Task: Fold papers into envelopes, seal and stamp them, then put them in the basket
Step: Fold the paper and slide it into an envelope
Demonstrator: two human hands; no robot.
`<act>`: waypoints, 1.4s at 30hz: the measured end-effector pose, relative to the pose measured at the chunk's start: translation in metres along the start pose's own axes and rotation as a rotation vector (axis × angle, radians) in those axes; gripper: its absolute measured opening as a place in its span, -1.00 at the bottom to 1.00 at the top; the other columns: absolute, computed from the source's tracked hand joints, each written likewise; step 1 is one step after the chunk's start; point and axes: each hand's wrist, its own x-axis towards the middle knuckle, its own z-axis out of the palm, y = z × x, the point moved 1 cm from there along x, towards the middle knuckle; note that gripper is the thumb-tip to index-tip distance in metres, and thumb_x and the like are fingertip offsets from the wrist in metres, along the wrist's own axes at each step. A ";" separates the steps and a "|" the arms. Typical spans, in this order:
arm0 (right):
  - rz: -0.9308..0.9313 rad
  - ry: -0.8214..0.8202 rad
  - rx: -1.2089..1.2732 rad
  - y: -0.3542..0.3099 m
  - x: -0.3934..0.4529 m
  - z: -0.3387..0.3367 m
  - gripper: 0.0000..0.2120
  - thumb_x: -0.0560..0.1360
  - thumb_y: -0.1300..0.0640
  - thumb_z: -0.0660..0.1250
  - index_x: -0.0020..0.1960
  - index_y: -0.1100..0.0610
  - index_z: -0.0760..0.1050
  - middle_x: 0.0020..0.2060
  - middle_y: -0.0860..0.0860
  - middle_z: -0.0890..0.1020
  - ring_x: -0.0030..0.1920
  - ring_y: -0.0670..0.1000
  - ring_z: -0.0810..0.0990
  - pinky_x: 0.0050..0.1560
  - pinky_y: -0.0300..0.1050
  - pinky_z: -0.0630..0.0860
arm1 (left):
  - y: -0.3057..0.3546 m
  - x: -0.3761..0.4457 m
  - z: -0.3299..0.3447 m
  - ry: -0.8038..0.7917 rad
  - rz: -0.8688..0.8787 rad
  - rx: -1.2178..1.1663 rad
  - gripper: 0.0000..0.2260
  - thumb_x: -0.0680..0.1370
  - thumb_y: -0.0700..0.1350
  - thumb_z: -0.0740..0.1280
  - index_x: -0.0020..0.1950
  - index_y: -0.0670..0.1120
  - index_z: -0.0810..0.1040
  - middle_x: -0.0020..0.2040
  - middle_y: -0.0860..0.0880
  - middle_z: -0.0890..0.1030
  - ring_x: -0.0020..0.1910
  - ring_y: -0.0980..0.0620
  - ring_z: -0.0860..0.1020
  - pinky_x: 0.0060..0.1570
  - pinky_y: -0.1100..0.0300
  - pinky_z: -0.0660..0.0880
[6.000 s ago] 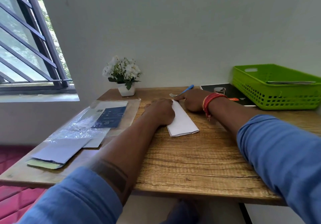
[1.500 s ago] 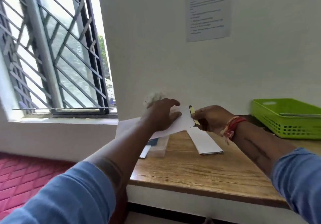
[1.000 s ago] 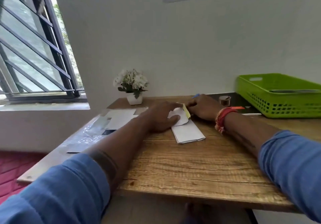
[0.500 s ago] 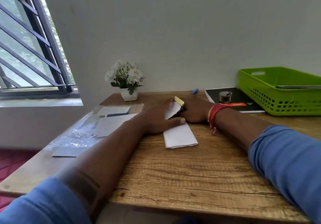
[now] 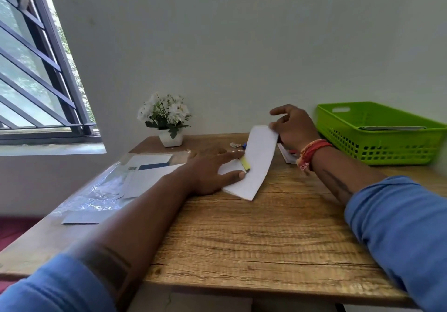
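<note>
Wooden desk (image 5: 254, 234) against a plain wall, green basket (image 5: 377, 142) at the back right. Well left of the basket, left hand (image 5: 212, 169) lies flat with fingers straight on the envelope (image 5: 229, 166); right hand (image 5: 294, 127) pinches the folded paper (image 5: 258, 164)'s far end. I'd keep the envelope pinned and slide the paper in square, no crumpling.

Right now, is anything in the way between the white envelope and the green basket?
Only the right hand that pinches the envelope's far end lies between it and the green basket. A dark booklet lies flat on the table below that path.
</note>
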 end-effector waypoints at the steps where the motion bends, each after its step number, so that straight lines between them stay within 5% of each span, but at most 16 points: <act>1: 0.007 0.079 0.046 -0.001 -0.001 -0.005 -0.74 0.48 0.19 0.43 0.13 -0.03 0.58 -0.23 0.00 0.65 -0.18 0.03 0.66 -0.11 0.02 0.65 | 0.001 -0.001 -0.001 -0.020 -0.009 0.003 -0.40 0.53 0.49 0.04 0.56 0.42 0.08 0.61 0.09 0.21 0.59 -0.04 0.13 0.49 -0.28 0.01; 3: 0.119 0.088 0.253 0.000 -0.004 -0.006 -0.65 0.49 0.14 0.46 0.25 0.01 0.52 -0.03 0.08 0.67 -0.08 0.09 0.69 -0.21 -0.02 0.66 | 0.003 -0.001 -0.001 -0.047 -0.012 0.003 -0.44 0.55 0.46 0.04 0.55 0.45 0.04 0.62 0.08 0.18 0.60 -0.05 0.09 0.50 -0.28 -0.03; 5: 0.279 -0.105 0.338 0.006 -0.009 0.000 -0.38 0.44 0.08 0.53 0.44 0.02 0.37 0.21 0.18 0.60 0.04 0.16 0.68 -0.08 0.03 0.68 | 0.002 -0.001 0.000 -0.064 -0.005 -0.006 -0.45 0.55 0.46 0.02 0.54 0.45 0.07 0.62 0.09 0.20 0.60 -0.04 0.10 0.51 -0.27 -0.01; 8: 0.194 -0.359 -0.177 0.004 -0.019 0.006 -0.10 0.42 0.08 0.55 0.60 -0.05 0.10 0.40 0.11 0.43 0.11 0.16 0.64 0.11 0.03 0.61 | 0.000 0.001 0.000 -0.083 -0.027 -0.019 -0.42 0.49 0.53 -0.01 0.50 0.47 0.18 0.59 0.10 0.25 0.58 -0.03 0.14 0.49 -0.28 0.02; 10: 0.139 -0.366 -0.200 -0.004 -0.020 0.008 -0.14 0.48 0.22 0.49 0.61 -0.10 0.10 0.30 0.07 0.41 -0.17 0.12 0.68 -0.23 -0.03 0.66 | 0.000 0.001 0.001 -0.075 -0.037 -0.051 -0.40 0.45 0.56 0.03 0.47 0.46 0.25 0.57 0.12 0.27 0.57 -0.01 0.17 0.50 -0.29 0.04; 12: 0.060 -0.281 -0.216 -0.007 -0.019 0.008 -0.37 0.53 0.27 0.41 0.51 -0.10 0.35 0.29 0.04 0.46 -0.25 0.10 0.66 -0.48 -0.17 0.56 | 0.000 0.002 0.001 -0.057 -0.034 -0.091 -0.40 0.42 0.58 0.07 0.42 0.44 0.32 0.55 0.16 0.31 0.55 0.02 0.20 0.49 -0.30 0.09; 14: -0.015 -0.127 -0.231 -0.009 -0.018 0.004 -0.68 0.58 0.26 0.31 0.24 -0.03 0.61 0.25 0.07 0.56 -0.13 0.12 0.65 -0.55 -0.25 0.52 | 0.001 0.001 -0.001 -0.044 -0.034 -0.118 -0.43 0.43 0.56 0.10 0.39 0.42 0.34 0.54 0.16 0.32 0.53 0.03 0.23 0.47 -0.30 0.13; 17: -0.022 0.067 -0.184 -0.010 -0.012 -0.008 -0.71 0.60 0.25 0.21 0.05 0.04 0.69 0.06 0.09 0.67 -0.23 0.08 0.62 -0.61 -0.37 0.41 | 0.004 -0.002 -0.002 -0.048 -0.038 -0.106 -0.48 0.50 0.50 0.11 0.45 0.50 0.18 0.60 0.10 0.21 0.58 -0.06 0.16 0.49 -0.35 0.04; 22: 0.095 0.096 0.076 -0.005 -0.014 -0.014 -0.80 0.58 0.18 0.33 0.17 0.17 0.64 -0.07 0.15 0.70 -0.47 -0.07 0.63 -0.58 -0.32 0.44 | 0.005 -0.001 -0.001 -0.098 -0.036 -0.066 -0.52 0.48 0.52 0.02 0.40 0.57 0.14 0.62 0.08 0.19 0.60 -0.08 0.12 0.48 -0.35 0.01; 30: 0.096 -0.009 -0.055 0.008 -0.007 -0.005 -0.63 0.54 0.22 0.41 0.34 0.18 0.54 0.21 0.18 0.62 -0.11 0.17 0.72 -0.28 -0.04 0.69 | 0.001 0.000 0.001 0.009 0.018 -0.161 -0.51 0.52 0.41 0.22 0.43 0.36 0.30 0.57 0.13 0.29 0.51 0.01 0.27 0.44 -0.14 0.26; 34: 0.133 -0.064 -0.054 0.012 -0.007 -0.006 -0.61 0.56 0.22 0.40 0.38 0.18 0.51 0.19 0.18 0.61 -0.19 0.10 0.72 -0.43 -0.24 0.60 | 0.002 0.003 0.000 0.006 0.010 -0.184 -0.55 0.51 0.43 0.25 0.36 0.34 0.37 0.49 0.17 0.36 0.42 0.05 0.34 0.37 -0.09 0.34; 38: 0.135 -0.032 -0.028 0.011 -0.004 -0.004 -0.62 0.57 0.23 0.37 0.38 0.19 0.50 0.20 0.20 0.61 -0.27 0.07 0.70 -0.46 -0.28 0.55 | 0.004 0.001 -0.003 -0.031 0.006 -0.144 -0.52 0.54 0.40 0.21 0.46 0.38 0.32 0.61 0.09 0.22 0.54 -0.02 0.22 0.47 -0.17 0.20; 42: 0.172 -0.033 0.024 0.012 -0.005 -0.001 -0.62 0.57 0.26 0.35 0.38 0.23 0.49 0.19 0.21 0.61 -0.31 0.03 0.68 -0.47 -0.30 0.55 | 0.007 -0.001 -0.004 0.019 0.024 -0.179 -0.55 0.54 0.37 0.26 0.38 0.27 0.41 0.50 0.11 0.38 0.44 0.04 0.34 0.40 -0.07 0.32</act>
